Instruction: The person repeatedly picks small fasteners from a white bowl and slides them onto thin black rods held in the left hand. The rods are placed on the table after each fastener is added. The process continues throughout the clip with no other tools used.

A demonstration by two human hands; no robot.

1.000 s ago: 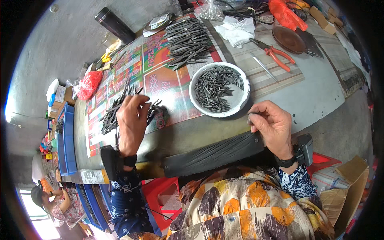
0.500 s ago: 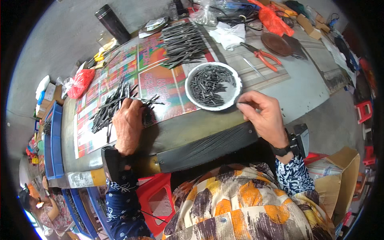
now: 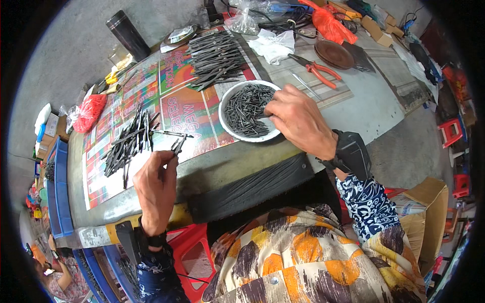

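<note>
Over the right rim of a white bowl (image 3: 273, 133), my right hand (image 3: 303, 123) reaches in with its fingers closed together. Whatever they hold is hidden. Many short thin black pieces (image 3: 247, 108) fill the bowl, leaving some white inside bare at the right. My left hand (image 3: 156, 184) is at the near edge of the printed sheet, thumb and fingers pinched on a small black strip (image 3: 178, 145) that sticks up past the fingertips. Just beyond it lies a loose heap of longer black strips (image 3: 126, 146). More long strips (image 3: 214, 58) lie in a packed row behind the bowl.
Right of the bowl are orange-handled pliers (image 3: 323, 73), a thin metal rod (image 3: 305, 86), a brown disc (image 3: 334, 54) and a white cloth (image 3: 273, 46). A black flask (image 3: 128, 35) stands at the back left. A blue crate (image 3: 60, 187) flanks the table; another person (image 3: 58, 278) is at lower left.
My right hand has moved left and forward, from beside the bowl to over its inside. My left hand has drawn back from the heap, now with a black strip between its fingers.
</note>
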